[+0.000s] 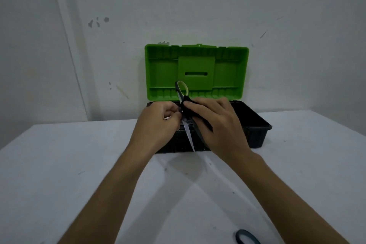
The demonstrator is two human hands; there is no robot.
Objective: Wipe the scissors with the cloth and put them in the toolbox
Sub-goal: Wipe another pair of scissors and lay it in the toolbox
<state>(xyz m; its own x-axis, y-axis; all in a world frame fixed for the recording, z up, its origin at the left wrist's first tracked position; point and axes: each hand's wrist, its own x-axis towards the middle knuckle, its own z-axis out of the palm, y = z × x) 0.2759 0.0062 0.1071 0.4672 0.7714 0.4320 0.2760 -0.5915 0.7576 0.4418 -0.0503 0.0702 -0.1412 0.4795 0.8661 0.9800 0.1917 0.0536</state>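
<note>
— What are our hands holding?
— Our left hand (158, 123) grips the black-and-lime-handled steel scissors (185, 113); our right hand (215, 125) presses a black cloth (191, 111) around them.
— Where are they?
— In the air above the black plastic toolbox (255, 125), its green lid (196, 71) open, on the white table (59, 164).

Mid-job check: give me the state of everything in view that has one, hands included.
toolbox: open, green lid upright against the wall.
scissors: held above the toolbox, blade tip toward the camera, handle loop up.
cloth: dark, wrapped around the scissors under the right hand.
left hand: closed on the scissors.
right hand: gripping the cloth.
dark ring-shaped object: on the table, cut off by the frame edge.
</note>
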